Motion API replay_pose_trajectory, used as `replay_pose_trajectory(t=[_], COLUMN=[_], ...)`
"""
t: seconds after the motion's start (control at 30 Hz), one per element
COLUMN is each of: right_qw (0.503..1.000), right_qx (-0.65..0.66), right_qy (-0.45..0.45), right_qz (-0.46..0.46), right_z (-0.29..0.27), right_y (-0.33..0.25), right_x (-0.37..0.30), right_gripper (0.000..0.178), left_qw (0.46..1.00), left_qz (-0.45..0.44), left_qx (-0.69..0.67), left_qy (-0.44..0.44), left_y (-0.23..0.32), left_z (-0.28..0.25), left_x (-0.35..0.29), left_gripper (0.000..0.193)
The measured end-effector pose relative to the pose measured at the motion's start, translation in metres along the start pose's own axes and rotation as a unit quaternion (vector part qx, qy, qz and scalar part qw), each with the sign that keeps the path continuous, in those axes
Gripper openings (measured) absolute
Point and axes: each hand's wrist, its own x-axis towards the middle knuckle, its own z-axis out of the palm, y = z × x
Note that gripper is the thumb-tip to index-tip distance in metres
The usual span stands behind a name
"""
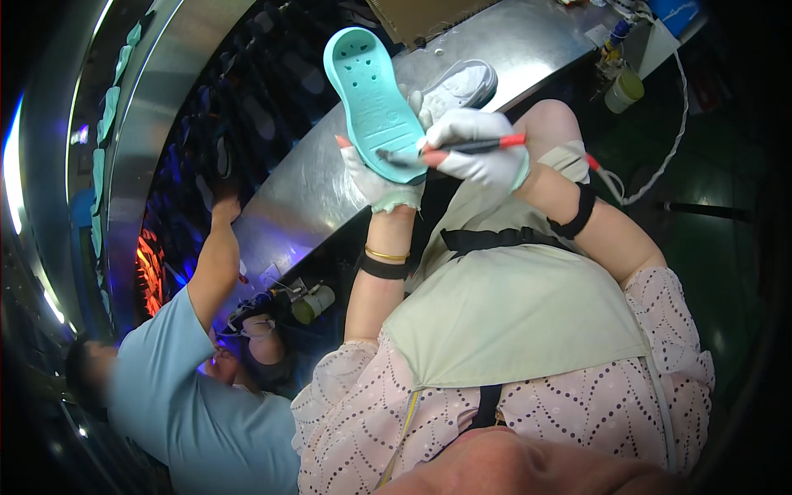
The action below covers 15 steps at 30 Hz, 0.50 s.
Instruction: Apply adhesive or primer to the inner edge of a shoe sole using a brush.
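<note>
My left hand [381,183], in a white glove with bare fingertips, supports a teal shoe sole [375,107] from beneath at its near end. The sole is tilted with its inner side up, showing holes at the far end and grooves across the middle. In my gloved right hand [478,144] is a brush with a black and red handle [513,141]. Its blurred tip lies over the near end of the sole, by the rim. A grey shoe [466,85] with a white inside sits just beyond my hands.
A metal bench [305,177] runs diagonally past me, with cardboard [421,16] at its far side. Right of it hang a jar [624,91] and a pale hose [681,107]. A co-worker in a blue shirt [165,371] reaches toward dark racks at left.
</note>
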Motion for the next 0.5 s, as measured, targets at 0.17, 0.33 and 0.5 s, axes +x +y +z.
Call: replay_pose_trajectory(t=[0.17, 0.33, 0.5], right_qw=[0.996, 1.0, 0.994], right_qx=[-0.018, 0.016, 0.005], right_qy=[-0.05, 0.014, -0.057], right_qz=[0.077, 0.02, 0.096], right_z=[-0.003, -0.002, -0.001], right_y=[0.006, 0.008, 0.002], right_x=[-0.004, 0.005, 0.0], right_gripper=[0.006, 0.01, 0.011], left_qw=[0.998, 0.998, 0.988], left_qz=[-0.052, -0.059, -0.143], left_qx=[-0.032, 0.012, -0.018], left_qy=[-0.028, 0.017, -0.052], left_y=[0.007, 0.014, 0.025], left_z=[-0.012, -0.016, -0.013], left_x=[0.001, 0.005, 0.006], left_gripper=[0.072, 0.07, 0.074])
